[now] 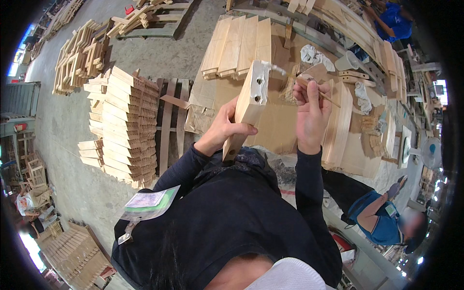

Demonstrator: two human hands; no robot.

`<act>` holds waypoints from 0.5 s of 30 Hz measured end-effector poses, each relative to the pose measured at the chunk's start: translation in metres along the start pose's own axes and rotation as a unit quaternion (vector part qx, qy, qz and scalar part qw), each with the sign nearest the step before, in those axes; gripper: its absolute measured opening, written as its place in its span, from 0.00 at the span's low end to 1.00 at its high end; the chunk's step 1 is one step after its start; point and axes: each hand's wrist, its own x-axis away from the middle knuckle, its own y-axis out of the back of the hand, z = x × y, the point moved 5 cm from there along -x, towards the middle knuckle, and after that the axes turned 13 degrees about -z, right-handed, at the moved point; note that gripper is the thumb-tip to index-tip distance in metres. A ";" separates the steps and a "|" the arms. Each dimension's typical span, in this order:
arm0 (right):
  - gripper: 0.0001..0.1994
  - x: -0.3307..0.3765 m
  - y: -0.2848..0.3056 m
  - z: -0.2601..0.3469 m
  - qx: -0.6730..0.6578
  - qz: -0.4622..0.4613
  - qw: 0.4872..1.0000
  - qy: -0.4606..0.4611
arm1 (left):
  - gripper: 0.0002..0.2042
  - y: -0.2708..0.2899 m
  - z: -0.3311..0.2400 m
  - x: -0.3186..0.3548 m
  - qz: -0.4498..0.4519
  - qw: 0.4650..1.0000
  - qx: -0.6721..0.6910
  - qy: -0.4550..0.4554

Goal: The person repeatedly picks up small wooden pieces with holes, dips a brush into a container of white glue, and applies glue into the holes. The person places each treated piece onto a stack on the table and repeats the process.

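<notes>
Woodworking shop or small furniture factory, seen from above a workbench [270, 130].

- Bare concrete floor [72, 145], on which cut timber is stacked straight.
- A tall stack of slats [128, 125] is seen left of the bench; a lower pile of wooden frames [79, 55] lies further back.
- Planed boards [237, 46] are laid side by side on the bench, which is covered with cardboard.
- More boards are leaned on edge at the bench's right.
- Rags [314, 55] and a small cup [347, 61] are left among the wood pieces.
- Other workers in blue shirts [382, 220] are seen at the edges.
- A standing fan [430, 152] is placed at far right.
</notes>
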 end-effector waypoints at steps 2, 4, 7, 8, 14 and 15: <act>0.06 0.007 0.004 0.007 0.005 0.044 0.999 0.003 | 0.31 0.004 0.004 -0.002 -0.001 1.000 -0.012 0.011; 0.06 0.014 0.006 0.009 0.036 0.072 0.997 0.013 | 0.31 0.005 0.006 -0.002 -0.004 1.000 -0.013 0.019; 0.07 0.019 0.009 0.007 0.059 0.091 0.994 0.015 | 0.32 0.003 0.004 -0.002 -0.003 1.000 -0.001 0.027; 0.07 0.020 0.009 0.006 0.062 0.093 0.994 0.014 | 0.32 0.003 0.004 -0.002 -0.001 1.000 0.002 0.027; 0.07 0.023 0.012 0.003 0.048 0.100 0.994 -0.001 | 0.32 0.005 0.007 -0.003 0.002 0.999 0.021 0.041; 0.07 0.023 0.012 0.002 0.048 0.100 0.994 -0.007 | 0.32 0.005 0.008 -0.003 0.000 0.999 0.021 0.041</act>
